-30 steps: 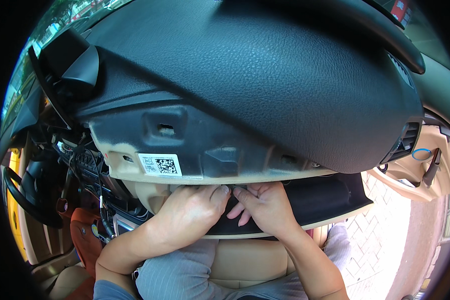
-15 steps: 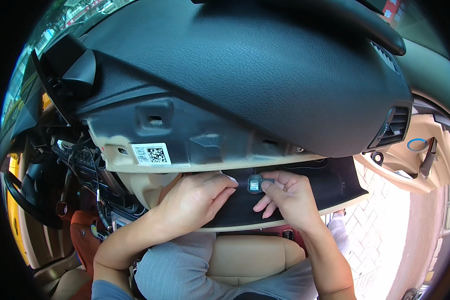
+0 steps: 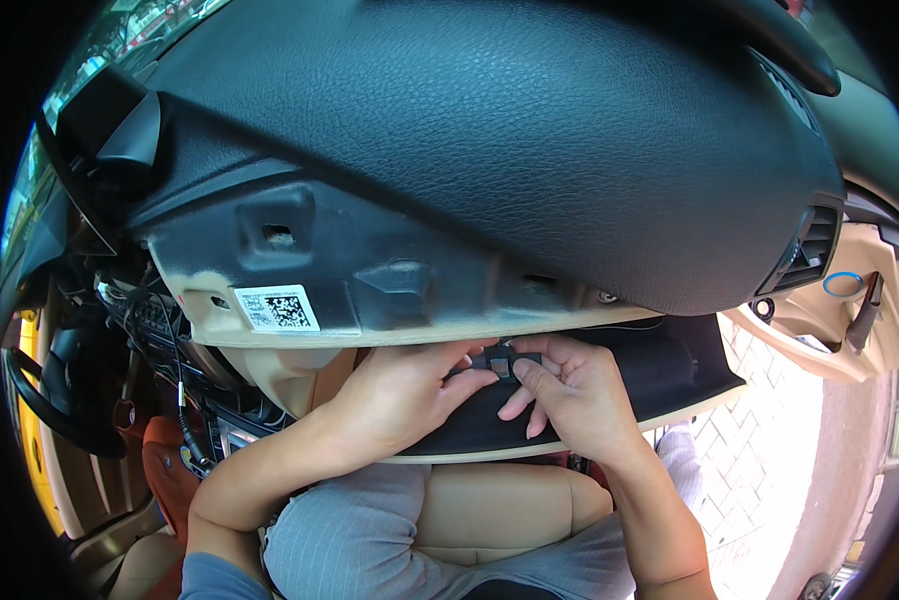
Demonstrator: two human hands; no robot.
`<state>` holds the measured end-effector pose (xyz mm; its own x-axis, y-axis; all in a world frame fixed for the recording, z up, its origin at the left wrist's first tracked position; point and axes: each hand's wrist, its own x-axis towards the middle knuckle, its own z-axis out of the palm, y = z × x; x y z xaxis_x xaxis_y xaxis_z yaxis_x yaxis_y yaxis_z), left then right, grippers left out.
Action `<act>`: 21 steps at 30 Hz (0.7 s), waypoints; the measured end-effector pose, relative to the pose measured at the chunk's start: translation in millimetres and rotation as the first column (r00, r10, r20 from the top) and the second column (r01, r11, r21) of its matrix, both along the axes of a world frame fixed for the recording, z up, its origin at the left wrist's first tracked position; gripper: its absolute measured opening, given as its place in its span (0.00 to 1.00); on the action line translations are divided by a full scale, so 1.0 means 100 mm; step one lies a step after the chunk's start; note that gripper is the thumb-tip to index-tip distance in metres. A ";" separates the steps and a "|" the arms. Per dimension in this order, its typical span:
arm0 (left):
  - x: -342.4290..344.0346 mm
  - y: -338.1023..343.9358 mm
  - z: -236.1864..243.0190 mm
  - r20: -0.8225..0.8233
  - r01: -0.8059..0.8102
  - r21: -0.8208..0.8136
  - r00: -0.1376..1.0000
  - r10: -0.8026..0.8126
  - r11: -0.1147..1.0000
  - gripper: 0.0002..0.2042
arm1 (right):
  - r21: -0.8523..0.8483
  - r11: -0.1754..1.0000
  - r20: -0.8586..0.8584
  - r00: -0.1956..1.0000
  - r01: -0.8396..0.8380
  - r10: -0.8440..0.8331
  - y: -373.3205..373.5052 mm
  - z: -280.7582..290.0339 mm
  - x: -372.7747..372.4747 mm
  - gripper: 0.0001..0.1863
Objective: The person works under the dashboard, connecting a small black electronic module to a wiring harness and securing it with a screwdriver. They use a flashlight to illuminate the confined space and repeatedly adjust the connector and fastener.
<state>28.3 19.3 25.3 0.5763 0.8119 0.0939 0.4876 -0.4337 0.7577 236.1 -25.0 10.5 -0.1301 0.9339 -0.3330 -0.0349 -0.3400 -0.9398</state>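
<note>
My right hand (image 3: 580,390) pinches a small black plastic connector-like piece (image 3: 502,362) with a shiny face between thumb and fingers. It is held just below the dashboard's lower edge. From the left, my left hand (image 3: 405,390) has its thumb and fingers closed at the other end of this piece, where a dark end shows between the fingertips. Whether that end is a separate part I cannot tell. Both hands are over the lowered dark glove box lid (image 3: 650,385), which has a beige rim.
The black dashboard top (image 3: 490,170) overhangs my hands. On its exposed lower face is a white code label (image 3: 276,308). Loose cables (image 3: 180,390) hang at the left by the centre console. An open beige door (image 3: 820,335) stands to the right, with paving (image 3: 740,450) below.
My left hand has come right, and its fingers now close on the small piece that only my right hand held. The piece has turned, its face looking darker. The view has shifted slightly.
</note>
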 end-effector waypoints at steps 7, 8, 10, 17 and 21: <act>0.04 0.05 0.00 -0.137 0.026 -0.039 0.990 -0.031 0.999 0.18 | -0.019 0.999 0.072 0.996 -0.045 0.046 0.02 0.01 0.01 0.17; 0.04 0.05 0.00 -0.145 0.023 -0.052 0.989 -0.030 0.998 0.18 | -0.021 0.999 0.078 0.996 -0.050 0.051 0.02 0.01 0.02 0.17; 0.04 0.06 -0.01 -0.145 0.036 -0.017 0.989 -0.038 0.999 0.19 | -0.024 0.998 0.090 0.994 -0.056 0.058 0.02 0.01 0.02 0.17; 0.09 0.04 0.03 -0.160 0.107 0.181 0.984 -0.077 0.978 0.20 | -0.038 0.998 0.103 0.993 -0.049 0.053 0.04 0.03 0.01 0.16; 0.09 0.03 0.06 -0.191 0.122 0.185 0.978 -0.086 0.975 0.20 | -0.050 0.998 0.095 0.994 -0.043 0.048 0.04 0.04 0.01 0.16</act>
